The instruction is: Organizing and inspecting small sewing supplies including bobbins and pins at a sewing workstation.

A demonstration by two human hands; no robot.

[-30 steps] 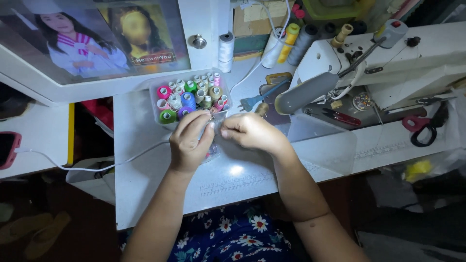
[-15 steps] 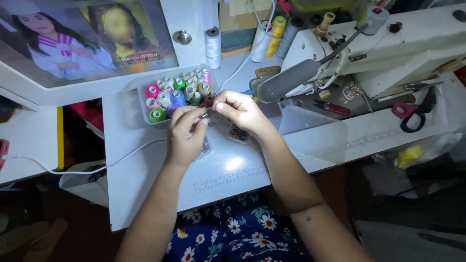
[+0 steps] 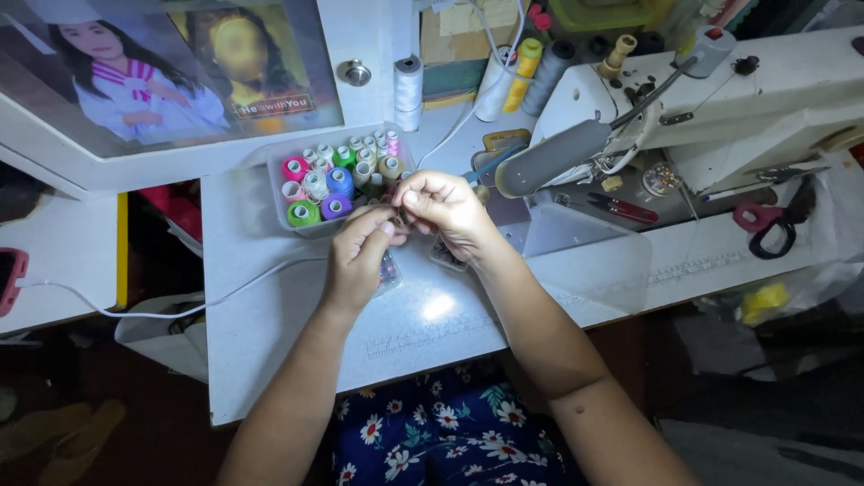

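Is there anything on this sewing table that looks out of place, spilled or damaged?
Nothing looks spilled or broken. The thread spools stand tidy in their clear box. Both hands, left hand and right hand, meet over something too small to identify. Only a white cable trails loosely off the table's left edge.

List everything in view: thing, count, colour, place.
clear plastic box of small thread spools: one, mixed colours, table centre-left
white sewing machine: one, table right
tall thread cones: several, white, yellow, dark, tan, behind machine
white thread spool: one, behind box
red-handled scissors: one, right of machine bed
framed pictures: two, upper left
white cable: one, across left table edge
white table: one, under all
left hand: pinching something small, too tiny to identify
right hand: fingertips meeting left hand
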